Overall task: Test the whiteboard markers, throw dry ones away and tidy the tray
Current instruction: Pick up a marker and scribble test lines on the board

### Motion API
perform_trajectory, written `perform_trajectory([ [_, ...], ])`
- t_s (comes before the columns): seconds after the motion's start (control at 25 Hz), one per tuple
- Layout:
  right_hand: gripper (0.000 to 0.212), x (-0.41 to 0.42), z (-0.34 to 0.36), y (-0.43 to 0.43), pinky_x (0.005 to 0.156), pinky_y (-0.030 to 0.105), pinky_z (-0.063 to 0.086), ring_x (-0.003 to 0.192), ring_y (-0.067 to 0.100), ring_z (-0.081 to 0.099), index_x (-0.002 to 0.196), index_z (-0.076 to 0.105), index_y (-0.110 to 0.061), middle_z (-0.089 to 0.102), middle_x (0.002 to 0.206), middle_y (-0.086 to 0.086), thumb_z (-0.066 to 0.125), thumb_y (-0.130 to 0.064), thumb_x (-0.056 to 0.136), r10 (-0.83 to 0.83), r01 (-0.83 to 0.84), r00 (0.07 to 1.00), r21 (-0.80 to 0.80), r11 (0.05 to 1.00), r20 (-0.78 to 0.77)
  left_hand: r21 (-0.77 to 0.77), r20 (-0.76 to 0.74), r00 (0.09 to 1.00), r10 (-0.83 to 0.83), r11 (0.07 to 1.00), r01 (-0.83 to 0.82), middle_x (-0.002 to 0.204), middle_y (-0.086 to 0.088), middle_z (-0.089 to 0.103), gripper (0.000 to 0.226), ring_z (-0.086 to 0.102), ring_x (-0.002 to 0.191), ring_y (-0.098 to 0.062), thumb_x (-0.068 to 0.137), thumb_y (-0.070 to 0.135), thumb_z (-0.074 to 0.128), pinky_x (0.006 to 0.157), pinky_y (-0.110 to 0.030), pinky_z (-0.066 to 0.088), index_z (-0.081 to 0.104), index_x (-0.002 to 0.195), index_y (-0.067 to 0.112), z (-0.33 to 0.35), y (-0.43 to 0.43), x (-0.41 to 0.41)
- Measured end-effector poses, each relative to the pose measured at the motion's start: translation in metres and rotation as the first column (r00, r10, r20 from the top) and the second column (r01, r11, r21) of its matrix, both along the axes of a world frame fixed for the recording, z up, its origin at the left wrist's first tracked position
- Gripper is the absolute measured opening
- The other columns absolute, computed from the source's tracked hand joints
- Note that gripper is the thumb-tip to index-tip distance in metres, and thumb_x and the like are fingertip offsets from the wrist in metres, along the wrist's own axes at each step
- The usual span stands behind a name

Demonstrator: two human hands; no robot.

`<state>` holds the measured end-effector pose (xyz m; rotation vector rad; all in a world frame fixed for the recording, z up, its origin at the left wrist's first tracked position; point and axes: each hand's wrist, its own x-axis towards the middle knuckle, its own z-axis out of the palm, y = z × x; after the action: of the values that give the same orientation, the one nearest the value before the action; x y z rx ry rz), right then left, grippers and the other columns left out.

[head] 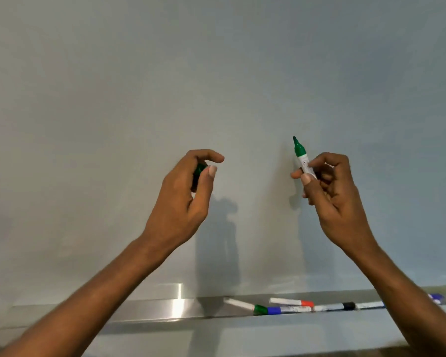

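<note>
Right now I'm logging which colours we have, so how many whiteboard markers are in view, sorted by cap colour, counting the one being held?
Green: 2, the uncapped green whiteboard marker in the right hand and the green-capped marker in the metal tray
Blue: 2
Red: 1
Black: 1
Cap hidden by the right arm: 1
Total: 7

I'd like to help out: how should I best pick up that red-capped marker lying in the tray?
Probably pinch the white barrel of the red-capped marker near its middle, coming down from above and in front. It lies flat along the tray, whiteboard close behind, and the blue-capped marker sits just in front.
</note>
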<state>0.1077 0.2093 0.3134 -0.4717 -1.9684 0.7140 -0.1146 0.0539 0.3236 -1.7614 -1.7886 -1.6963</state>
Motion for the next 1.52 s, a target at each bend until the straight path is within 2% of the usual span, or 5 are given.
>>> perform_trajectory([
  [0.2,0.03,-0.008,0.035,0.004,0.101,0.039,0.051,0.114,0.023,0.064,0.129,0.058,-0.009,0.062,0.13,0.004,0.039,-0.007,0.105,0.017,-0.003,0.991,0.101,0.995,-0.135,0.154,-0.084,0.994,-0.066,0.985,0.078,0.069,0.0,0.059,0.02,0.057,0.062,-0.012,0.108,0.018,0.052,0.06,-0.018,0.043,0.064,0.122,0.011,0.068,0.037,0.022],
  [0.28,0.028,-0.01,0.047,0.005,0.103,0.041,0.05,0.116,0.024,0.061,0.127,0.056,-0.008,0.061,0.126,0.005,0.049,-0.007,0.101,-0.013,0.05,0.984,0.202,0.978,-0.178,0.183,-0.214,0.977,-0.024,0.981,0.064,0.104,0.0,0.074,0.031,0.068,0.103,-0.004,0.11,0.017,0.047,0.091,-0.023,0.05,0.056,0.139,0.013,0.086,0.053,0.024],
  [0.4,0.022,-0.014,0.071,0.007,0.089,0.029,0.052,0.099,0.023,0.064,0.112,0.057,-0.01,0.061,0.106,0.002,0.067,-0.018,0.094,-0.071,0.149,0.947,0.23,0.962,-0.313,0.275,-0.466,0.835,0.293,0.945,-0.178,0.165,-0.005,0.038,0.047,0.022,0.158,-0.022,0.111,0.023,0.039,0.128,-0.058,0.007,0.038,0.158,0.017,0.121,0.083,0.019],
  [0.8,0.032,-0.046,0.15,0.03,0.083,0.044,0.061,0.096,0.012,0.07,0.112,0.063,-0.005,0.069,0.105,-0.001,0.071,-0.027,0.091,-0.107,0.308,0.844,0.313,0.898,-0.525,0.409,-0.615,0.455,0.644,0.754,-0.514,0.174,-0.008,0.006,0.063,0.004,0.161,-0.024,0.112,0.048,0.023,0.124,-0.066,-0.002,0.011,0.165,0.017,0.16,0.13,0.009],
  [1.52,0.025,-0.049,0.111,0.028,0.102,0.064,0.046,0.078,0.0,0.063,0.093,0.068,-0.006,0.062,0.082,-0.014,0.067,-0.029,0.084,-0.234,0.431,0.818,0.292,0.854,-0.525,0.502,-0.579,0.457,0.675,0.737,-0.452,0.172,-0.01,0.013,0.057,0.01,0.16,-0.025,0.11,0.015,0.03,0.127,-0.062,0.003,0.016,0.164,0.009,0.152,0.13,0.005],
])
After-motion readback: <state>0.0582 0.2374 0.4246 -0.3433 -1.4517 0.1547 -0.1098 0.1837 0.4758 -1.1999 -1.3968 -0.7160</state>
